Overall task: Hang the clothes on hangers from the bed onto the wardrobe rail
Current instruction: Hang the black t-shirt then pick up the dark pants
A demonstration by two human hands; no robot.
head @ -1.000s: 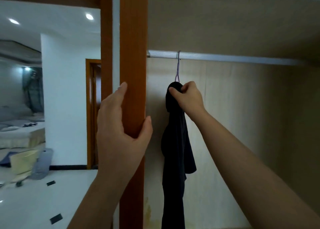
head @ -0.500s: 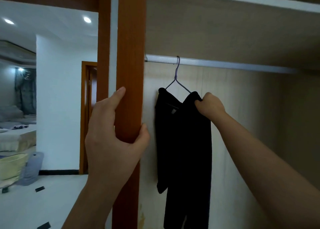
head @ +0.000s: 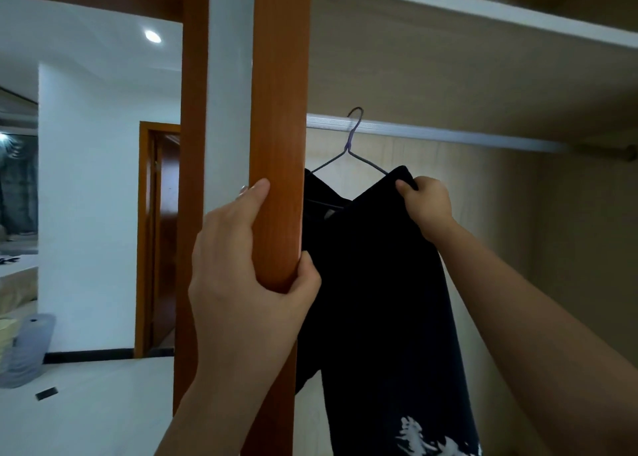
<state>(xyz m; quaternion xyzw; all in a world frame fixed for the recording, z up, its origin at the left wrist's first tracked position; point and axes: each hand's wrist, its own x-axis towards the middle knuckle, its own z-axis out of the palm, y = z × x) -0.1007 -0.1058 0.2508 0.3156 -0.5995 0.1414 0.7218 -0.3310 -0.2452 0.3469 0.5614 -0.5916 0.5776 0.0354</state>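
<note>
Nearest the camera, the left hand (head: 241,276) grips the orange-brown wooden upright (head: 279,93) of the wardrobe, fingers on its outer face and thumb wrapped round the inner edge. To its right, the right hand (head: 428,203) reaches up and pinches the right shoulder of a dark garment (head: 379,300), fingers curled over the fabric. The garment hangs on a thin wire hanger (head: 348,145), its left shoulder partly hidden behind the upright; a white print (head: 424,438) shows near its lower edge. The hanger's hook sits over the silver wardrobe rail (head: 448,134), close to the rail's left end. A pale shelf (head: 483,10) runs above the rail. Further off, left of the upright, are a wood-framed doorway (head: 158,231), a grey roll (head: 31,348) on the floor, and the edge of the bed (head: 17,276).
</note>
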